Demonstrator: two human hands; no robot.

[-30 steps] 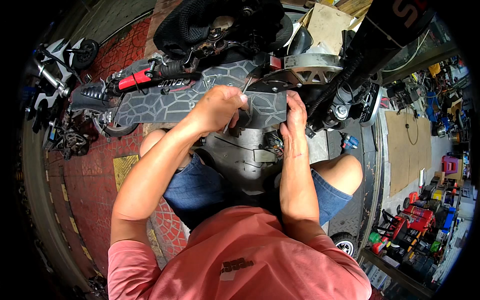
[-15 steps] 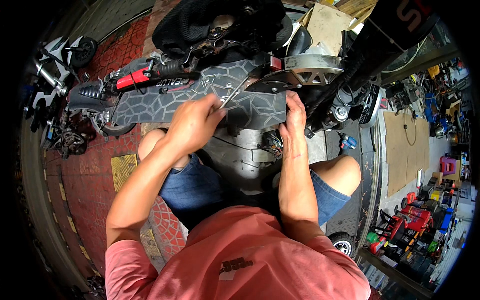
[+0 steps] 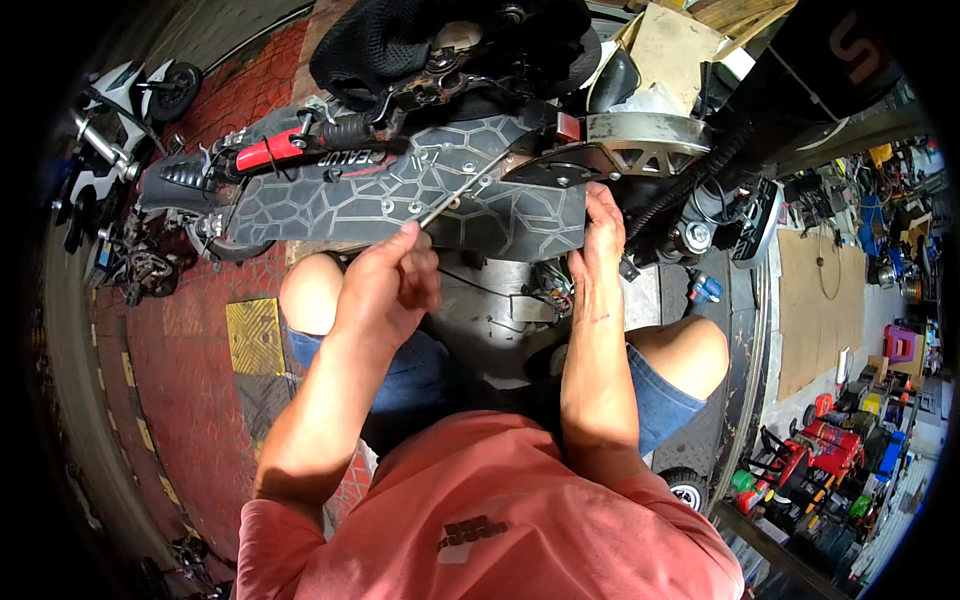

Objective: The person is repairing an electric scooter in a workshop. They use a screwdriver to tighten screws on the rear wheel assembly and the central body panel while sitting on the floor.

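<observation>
A dark scooter deck (image 3: 350, 205) with a cracked-stone grip pattern lies across my knees. My left hand (image 3: 390, 280) is closed around the handle of a long thin metal tool (image 3: 462, 190). The tool's shaft runs up and to the right, its tip near the brown bracket (image 3: 545, 165) at the deck's right end. My right hand (image 3: 600, 225) grips the deck's right edge just below that bracket, fingers curled over it. Under the deck sits a grey open housing (image 3: 490, 310) with wires.
A red-handled scooter stem (image 3: 285, 150) lies on the deck's far side. A black mesh seat (image 3: 400, 40) is behind it. Scooters stand at the left (image 3: 120, 110) on red brick paving. Cardboard (image 3: 820, 290) and red machines (image 3: 830, 440) lie at the right.
My left hand has pulled back down and left from the deck's middle, drawing the long tool with it. The right hand stays on the deck's right edge.
</observation>
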